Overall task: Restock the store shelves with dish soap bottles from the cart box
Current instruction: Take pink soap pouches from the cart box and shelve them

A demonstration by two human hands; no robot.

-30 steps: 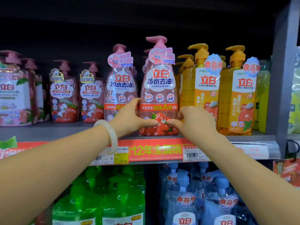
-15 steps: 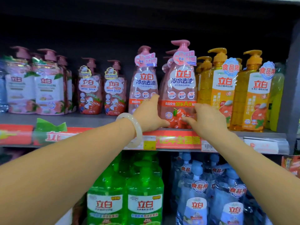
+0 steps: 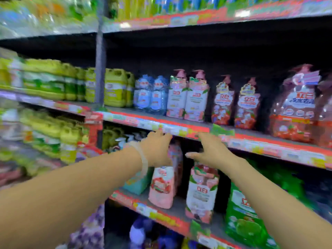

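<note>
The left hand (image 3: 158, 150) has its fingers (image 3: 164, 136) straight and loose, tips up by the shelf edge (image 3: 179, 131) at twelve o'clock, holding nothing. The right hand (image 3: 213, 151) is spread open too, thumb out toward nine o'clock, and also empty. Whether either hand touches the price strip I cannot tell — the picture is smeared with motion.

The dish soap the task concerns stands on the shelves: two pink pump bottles (image 3: 187, 97) at about one o'clock above the hands, smaller strawberry bottles (image 3: 235, 103) beyond them, and a large red bottle (image 3: 294, 105) at two o'clock. The cart box is not in view.

The risk, as I judge it, lies just under the hands. A pink refill pouch (image 3: 161, 187) and a peach-label bottle (image 3: 202, 191) stand on the lower shelf at six o'clock, right below the wrists — a quick drop of the forearms could knock either off the edge. The white bangle (image 3: 143, 159) on the left wrist could catch a pump head.

Further out, yellow-green jugs (image 3: 115, 87) sit at ten o'clock beside a grey upright post (image 3: 100, 69), blue bottles (image 3: 150, 94) at eleven, and green refill packs (image 3: 244, 218) at four o'clock.
</note>
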